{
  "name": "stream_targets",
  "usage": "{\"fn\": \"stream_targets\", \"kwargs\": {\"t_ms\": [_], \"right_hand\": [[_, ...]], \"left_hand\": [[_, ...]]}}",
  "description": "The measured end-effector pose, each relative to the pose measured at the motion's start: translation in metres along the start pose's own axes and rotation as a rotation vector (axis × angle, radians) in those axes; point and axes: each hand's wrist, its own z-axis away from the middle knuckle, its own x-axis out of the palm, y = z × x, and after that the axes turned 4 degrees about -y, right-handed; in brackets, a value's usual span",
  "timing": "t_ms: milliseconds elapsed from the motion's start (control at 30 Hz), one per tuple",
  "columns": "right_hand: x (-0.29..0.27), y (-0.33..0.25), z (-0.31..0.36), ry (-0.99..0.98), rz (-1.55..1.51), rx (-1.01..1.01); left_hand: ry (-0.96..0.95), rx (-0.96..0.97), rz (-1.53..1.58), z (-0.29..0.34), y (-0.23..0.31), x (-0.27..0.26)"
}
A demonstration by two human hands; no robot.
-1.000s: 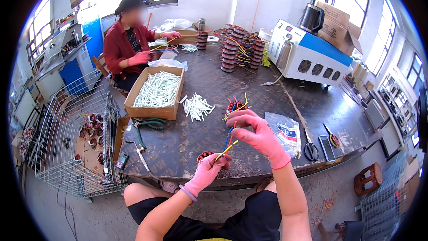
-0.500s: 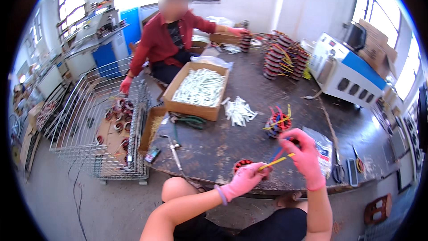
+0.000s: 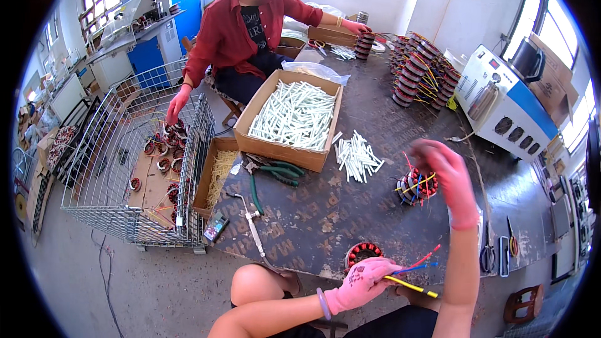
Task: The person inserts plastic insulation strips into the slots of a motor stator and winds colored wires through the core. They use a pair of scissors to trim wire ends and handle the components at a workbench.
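My left hand (image 3: pixel 363 285), in a pink glove, is closed around the wire side of a motor stator (image 3: pixel 361 251) at the table's front edge. Red coil windings show on the stator's ring; the hand hides the rest. Out of the hand's right side stick a yellow lead (image 3: pixel 410 286), blue leads (image 3: pixel 416 267) and a red lead (image 3: pixel 427 256). My right hand (image 3: pixel 449 178), also gloved in pink, is raised beside a second stator (image 3: pixel 414 189) with coloured leads, which lies on the table. Motion smears its fingers, so whether it holds anything does not show.
A carton (image 3: pixel 328 153) of white sleeves and a loose sleeve pile (image 3: pixel 358 156) lie ahead, near green-handled pliers (image 3: pixel 282 172) and a metal torch (image 3: pixel 253 228). Opposite, a person in red touches a stator stack (image 3: pixel 364 45) and reaches into a wire cage (image 3: pixel 134 225). Scissors (image 3: pixel 487 253) lie right.
My right hand has moved up and away from the left hand, letting go of the leads. The view has shifted. My left hand still grips the stator.
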Motion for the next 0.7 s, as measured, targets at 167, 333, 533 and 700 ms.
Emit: {"fn": "stream_targets", "kwargs": {"t_ms": [167, 333, 533, 700], "right_hand": [[0.076, 0.068, -0.120, -0.245, 0.644, -0.296], [0.162, 0.115, -0.207, -0.473, 1.152, -0.400], [0.201, 0.139, -0.232, -0.553, 1.496, -0.218], [0.172, 0.126, -0.219, -0.380, 1.473, -0.260]], "left_hand": [[0.084, 0.009, 0.052, 0.000, -0.001, -0.016], [0.198, 0.002, 0.094, 0.006, -0.001, -0.037], [0.236, -0.053, 0.068, 0.009, -0.007, -0.059], [0.271, -0.179, 0.298, 0.007, 0.000, -0.064]]}}
